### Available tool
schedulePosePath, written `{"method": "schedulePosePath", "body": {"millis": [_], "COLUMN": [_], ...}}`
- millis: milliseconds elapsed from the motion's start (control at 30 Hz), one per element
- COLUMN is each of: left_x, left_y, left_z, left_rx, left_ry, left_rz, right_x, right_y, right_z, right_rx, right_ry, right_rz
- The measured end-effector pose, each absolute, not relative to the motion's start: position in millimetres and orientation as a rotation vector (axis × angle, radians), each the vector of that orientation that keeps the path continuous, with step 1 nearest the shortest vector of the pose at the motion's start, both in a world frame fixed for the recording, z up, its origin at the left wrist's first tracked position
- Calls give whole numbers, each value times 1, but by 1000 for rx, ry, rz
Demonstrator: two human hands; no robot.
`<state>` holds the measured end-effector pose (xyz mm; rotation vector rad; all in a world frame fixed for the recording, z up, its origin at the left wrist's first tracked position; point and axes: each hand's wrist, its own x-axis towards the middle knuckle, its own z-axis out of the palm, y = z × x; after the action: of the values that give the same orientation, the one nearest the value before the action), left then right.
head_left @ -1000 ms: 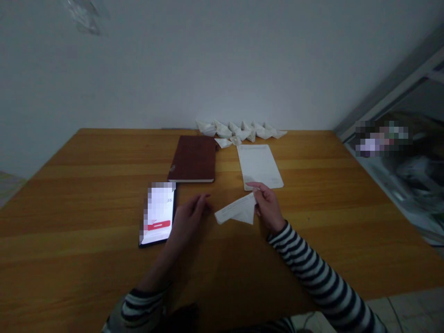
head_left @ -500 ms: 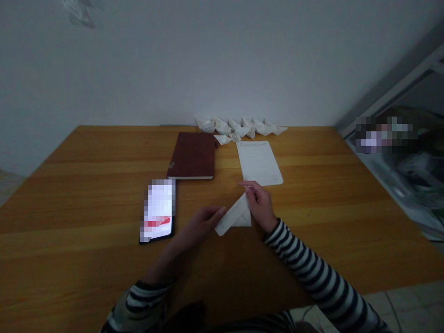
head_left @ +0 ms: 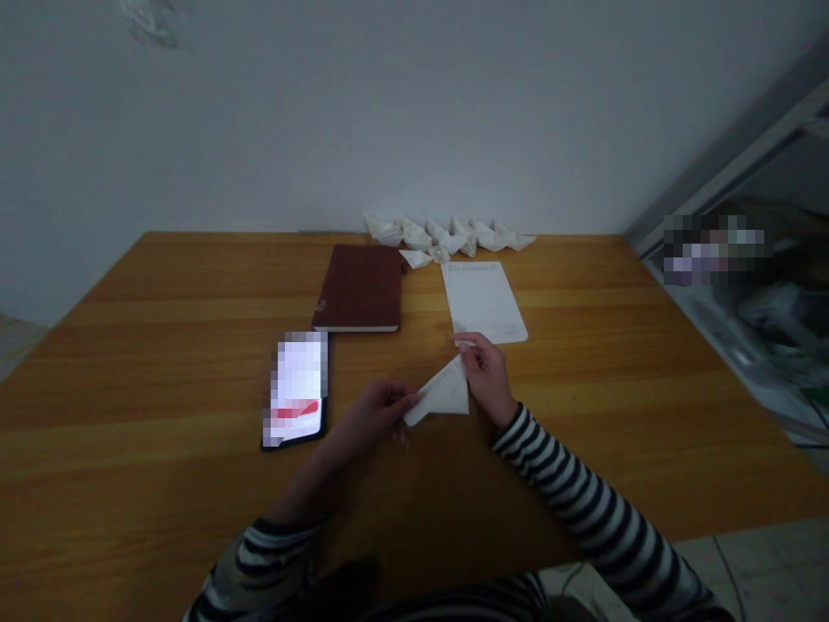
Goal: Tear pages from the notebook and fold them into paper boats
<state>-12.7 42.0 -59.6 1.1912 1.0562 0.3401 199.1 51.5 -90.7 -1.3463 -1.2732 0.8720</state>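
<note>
A white sheet folded into a triangle (head_left: 444, 393) is held just above the wooden table (head_left: 161, 363) between both hands. My left hand (head_left: 376, 415) pinches its lower left corner. My right hand (head_left: 487, 378) grips its upper right corner, with the fingers closed on the paper. Both arms wear black-and-white striped sleeves.
A lit phone (head_left: 296, 389) lies to the left of my left hand. Behind it rest a dark red notebook (head_left: 359, 289) and a flat white sheet (head_left: 483, 301). Several folded paper boats (head_left: 446, 235) line the table's far edge by the wall. Clutter sits at the right.
My left hand has moved right from beside the phone and taken hold of the folded paper's left corner. The paper has tilted up a little in both hands.
</note>
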Motion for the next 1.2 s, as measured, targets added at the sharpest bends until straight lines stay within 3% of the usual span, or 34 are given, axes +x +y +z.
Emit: {"method": "schedulePosePath", "body": {"millis": [133, 300, 467, 767, 1033, 1200], "left_x": [-27, -36, -20, -14, -16, -16], "left_y": [51, 53, 41, 41, 43, 44], "left_z": [-49, -41, -55, -44, -49, -46], "left_rx": [1349, 1866, 2152, 1854, 1622, 1374], "left_ry": [1216, 1297, 926, 1033, 1314, 1237], "left_rz": [445, 903, 606, 617, 606, 628], "right_x": [204, 200, 192, 191, 188, 190], "right_y": [53, 49, 47, 43, 42, 44], "right_z": [-94, -97, -96, -79, -86, -87], "right_rx": [-1392, -1400, -1321, -1218, -1112, -1142], "right_ry": [-1117, -1054, -1150, -1220, -1235, -1188], "right_rz": [935, 1025, 1102, 1349, 1397, 1359]}}
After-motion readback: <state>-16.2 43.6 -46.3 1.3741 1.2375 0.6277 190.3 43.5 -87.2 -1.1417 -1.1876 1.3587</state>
